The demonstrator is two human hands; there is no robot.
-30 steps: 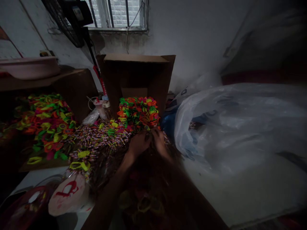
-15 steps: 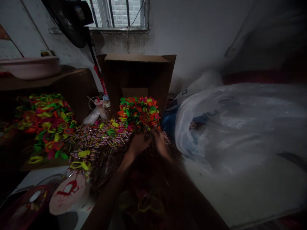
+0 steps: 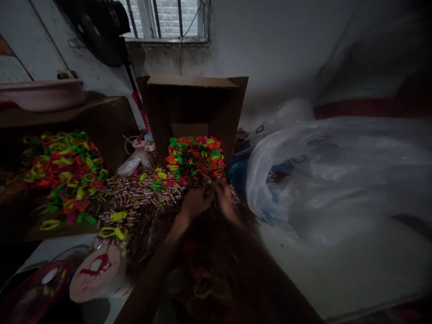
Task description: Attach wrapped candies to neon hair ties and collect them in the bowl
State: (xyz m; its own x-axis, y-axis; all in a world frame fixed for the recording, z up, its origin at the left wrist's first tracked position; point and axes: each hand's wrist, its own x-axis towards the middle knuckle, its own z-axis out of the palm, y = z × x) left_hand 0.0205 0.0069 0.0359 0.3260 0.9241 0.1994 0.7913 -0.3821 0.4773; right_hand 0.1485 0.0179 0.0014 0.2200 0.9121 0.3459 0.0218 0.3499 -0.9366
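My left hand [image 3: 196,201] and my right hand [image 3: 224,196] are close together at the front of an upright cardboard box [image 3: 236,108]. The fingers of both are curled in, and what lies between them is too dark and small to name. Just beyond them is a heap of bright green, orange, yellow and pink plastic bands [image 3: 195,157], shaped like toy watches, at the box's opening. To the left of my left hand spreads a pile of small, thin wrapped sticks [image 3: 148,193], with a few yellow bands [image 3: 119,216] on top.
A second heap of coloured bands [image 3: 72,171] fills a box at the left. A large clear plastic bag [image 3: 324,180] bulges on the right. Near the front left stand a pinkish-white round container [image 3: 96,274] and a dark red basin [image 3: 37,292]. A black fan [image 3: 97,31] stands behind.
Hardly anything differs. Both hands stay at the same spot before the box, with only slight finger movement.
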